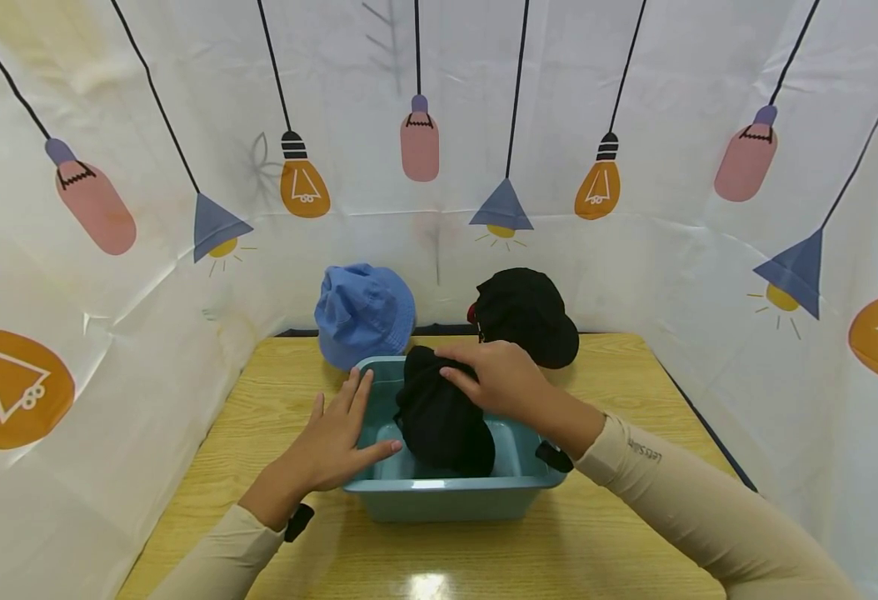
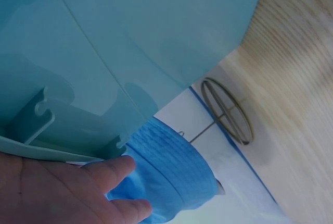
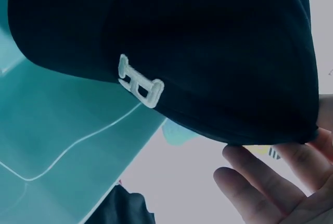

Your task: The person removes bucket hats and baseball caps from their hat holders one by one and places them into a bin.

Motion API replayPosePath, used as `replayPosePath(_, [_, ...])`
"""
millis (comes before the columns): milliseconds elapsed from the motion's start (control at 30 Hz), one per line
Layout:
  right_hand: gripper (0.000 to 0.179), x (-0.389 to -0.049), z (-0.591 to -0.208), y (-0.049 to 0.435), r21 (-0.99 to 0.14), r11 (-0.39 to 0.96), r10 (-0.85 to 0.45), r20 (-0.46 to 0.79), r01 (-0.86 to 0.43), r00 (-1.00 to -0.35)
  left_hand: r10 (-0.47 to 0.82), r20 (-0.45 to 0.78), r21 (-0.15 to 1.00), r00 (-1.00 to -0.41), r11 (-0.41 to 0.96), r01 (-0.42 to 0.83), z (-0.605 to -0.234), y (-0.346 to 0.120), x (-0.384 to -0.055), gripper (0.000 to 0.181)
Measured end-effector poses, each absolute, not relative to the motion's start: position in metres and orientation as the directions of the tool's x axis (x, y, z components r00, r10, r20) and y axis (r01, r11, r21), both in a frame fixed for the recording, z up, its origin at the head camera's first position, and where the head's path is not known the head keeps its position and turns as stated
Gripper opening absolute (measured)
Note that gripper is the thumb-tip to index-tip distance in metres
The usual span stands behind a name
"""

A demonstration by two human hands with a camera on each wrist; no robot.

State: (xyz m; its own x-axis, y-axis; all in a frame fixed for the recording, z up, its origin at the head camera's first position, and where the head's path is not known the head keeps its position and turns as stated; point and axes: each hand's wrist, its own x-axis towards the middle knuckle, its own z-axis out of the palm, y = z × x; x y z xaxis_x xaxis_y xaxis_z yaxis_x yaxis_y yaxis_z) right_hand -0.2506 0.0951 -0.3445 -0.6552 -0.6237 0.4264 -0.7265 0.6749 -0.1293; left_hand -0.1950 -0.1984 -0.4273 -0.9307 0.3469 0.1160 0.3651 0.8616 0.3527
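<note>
A black cap [image 1: 446, 417] with a white embroidered letter [image 3: 139, 84] is in the teal tub [image 1: 446, 503], tilted with its brim toward the near side. My right hand [image 1: 499, 379] grips the cap at its far end; in the right wrist view the fingertips meet the cloth edge, and the thumb is hidden. At the tub's left side, my left hand [image 1: 334, 446] lies over the rim with fingers straight. The left wrist view has that hand [image 2: 67, 187] along the rim, near the tub's outer wall [image 2: 104, 31].
Behind the tub on the left stands a blue hat [image 1: 364, 312], above a round wire base [image 2: 227, 111] seen in the left wrist view. Another black cap [image 1: 529, 317] stands at the back right. The wooden table [image 1: 274, 392] is enclosed by a white patterned sheet [image 1: 439, 250].
</note>
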Motion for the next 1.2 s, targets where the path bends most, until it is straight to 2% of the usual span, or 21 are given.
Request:
replayPosePath(700, [0.034, -0.239, -0.343, 0.094, -0.111, 0.663, -0.650, 0.404, -0.740, -0.643, 0.346, 0.118, 0.351, -0.931, 0.862, 0.365, -0.429, -0.199, -0.196, 0.114])
replayPosePath(967, [0.034, -0.247, -0.352, 0.092, -0.143, 0.689, -0.655, 0.299, -0.711, -0.694, 0.342, 0.108, 0.361, -0.933, 0.861, 0.358, -0.429, -0.200, -0.196, 0.114])
replayPosePath(1200, [0.035, -0.253, -0.359, 0.090, -0.128, 0.684, -0.682, 0.239, -0.718, -0.692, 0.346, 0.112, 0.356, -0.932, 0.861, 0.363, -0.428, -0.200, -0.195, 0.115])
